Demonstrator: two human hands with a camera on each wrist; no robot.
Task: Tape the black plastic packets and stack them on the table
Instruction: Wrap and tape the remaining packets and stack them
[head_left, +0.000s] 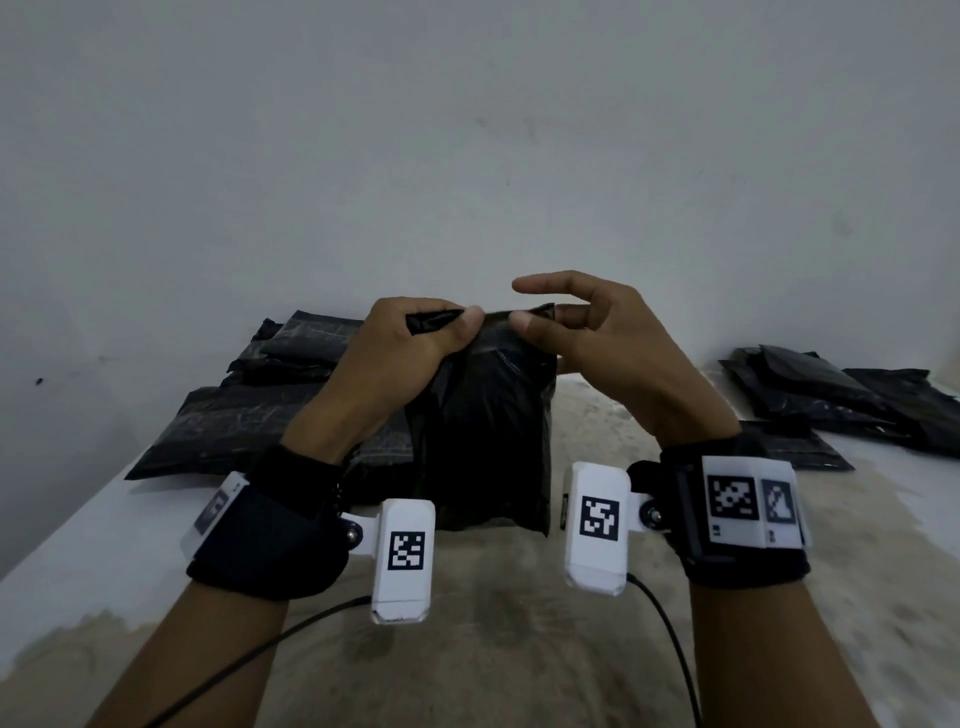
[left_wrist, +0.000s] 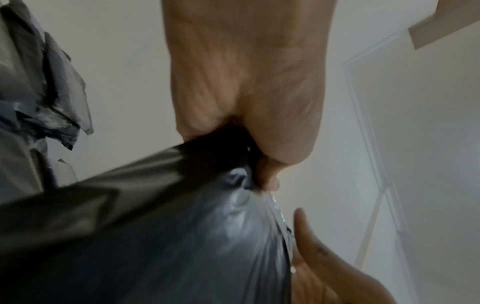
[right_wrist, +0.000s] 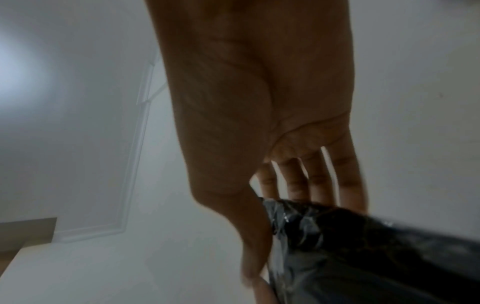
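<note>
Stack of black packets (head_left: 270, 395) lies far left on worktop (head_left: 597, 649). Your left hand (head_left: 410, 348) clamps top edge of upright packet (head_left: 483, 441) at centre. Your right hand (head_left: 597, 332) pinches same edge, index finger lifted. More packets (head_left: 841, 405) far right.

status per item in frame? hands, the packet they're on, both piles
left hand: grips the packet's top edge, fingers curled round it.
right hand: thumb on the top edge, forefinger raised clear, other fingers behind the packet.
held packet: upright, bottom on the table, top edge pulled taut.
left pile: packets lying flat, overlapped.
right pile: packets lying flat, loosely heaped.
</note>
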